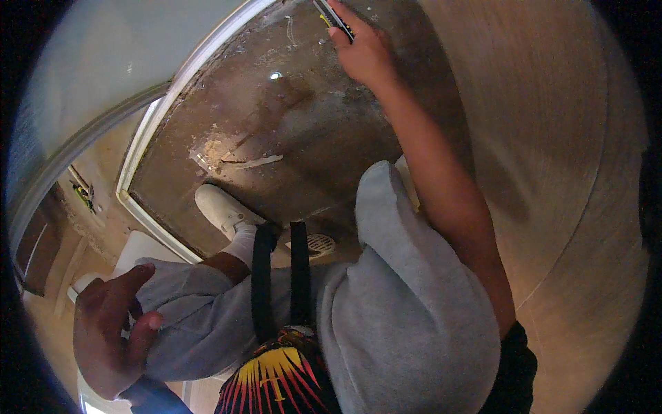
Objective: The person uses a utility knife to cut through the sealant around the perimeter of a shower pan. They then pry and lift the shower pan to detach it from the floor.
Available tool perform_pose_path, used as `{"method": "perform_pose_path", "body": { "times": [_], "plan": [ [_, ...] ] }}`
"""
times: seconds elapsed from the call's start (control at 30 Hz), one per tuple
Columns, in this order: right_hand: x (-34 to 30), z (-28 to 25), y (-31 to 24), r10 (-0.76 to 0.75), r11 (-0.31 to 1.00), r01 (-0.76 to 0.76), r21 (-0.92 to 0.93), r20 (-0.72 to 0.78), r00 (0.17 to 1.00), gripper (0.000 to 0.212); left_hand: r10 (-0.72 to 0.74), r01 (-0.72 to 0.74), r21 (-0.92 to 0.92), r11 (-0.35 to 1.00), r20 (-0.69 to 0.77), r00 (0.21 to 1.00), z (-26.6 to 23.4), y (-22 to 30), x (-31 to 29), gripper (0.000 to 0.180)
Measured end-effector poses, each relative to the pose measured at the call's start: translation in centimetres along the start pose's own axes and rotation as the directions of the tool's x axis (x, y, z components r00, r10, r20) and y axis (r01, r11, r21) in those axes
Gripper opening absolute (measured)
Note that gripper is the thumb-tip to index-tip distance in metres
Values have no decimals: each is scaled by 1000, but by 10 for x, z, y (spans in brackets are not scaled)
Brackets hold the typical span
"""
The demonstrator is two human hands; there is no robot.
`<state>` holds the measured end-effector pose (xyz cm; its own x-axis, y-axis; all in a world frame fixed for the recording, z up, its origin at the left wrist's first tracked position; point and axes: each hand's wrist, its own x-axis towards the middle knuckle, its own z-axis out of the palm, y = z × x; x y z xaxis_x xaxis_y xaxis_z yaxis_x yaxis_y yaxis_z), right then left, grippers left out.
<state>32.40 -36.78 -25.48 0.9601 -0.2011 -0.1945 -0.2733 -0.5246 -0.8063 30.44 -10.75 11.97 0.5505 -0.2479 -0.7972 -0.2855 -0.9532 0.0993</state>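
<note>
My right hand [364,50] reaches far forward and is shut on a black and yellow utility knife [336,19], its tip against the far edge of a dirty brown bare floor patch [303,131]. My left hand [110,331] rests on my left knee, fingers bent against the grey sweatpants [407,303], holding nothing. I am crouched, with a white shoe [221,207] planted on the bare patch.
A round white floor drain [318,243] lies by my legs. A white threshold strip [148,131] borders the patch on the left. Light wood-look flooring [552,138] covers the right side. Scraps of white residue [258,163] lie on the patch.
</note>
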Motion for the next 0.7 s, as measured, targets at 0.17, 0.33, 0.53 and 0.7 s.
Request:
{"method": "perform_pose_path", "body": {
  "times": [0.17,0.33,0.53,0.7],
  "plan": [
    [-1,-1,-15,37,999,-33,-39,124,992,49,-55,55,-55,997,12,998,-6,1,2,47],
    [6,12,-1,-105,979,127,157,-137,985,51,-10,11,-40,999,7,1000,-8,0,3,48],
    [1,4,-14,-36,995,31,91,50,998,51,-35,34,-38,999,-27,999,-8,-1,3,49],
    [-5,13,-13,34,999,-34,5,88,996,51,-38,36,-66,997,-33,999,-7,-3,5,49]
  ]
}}
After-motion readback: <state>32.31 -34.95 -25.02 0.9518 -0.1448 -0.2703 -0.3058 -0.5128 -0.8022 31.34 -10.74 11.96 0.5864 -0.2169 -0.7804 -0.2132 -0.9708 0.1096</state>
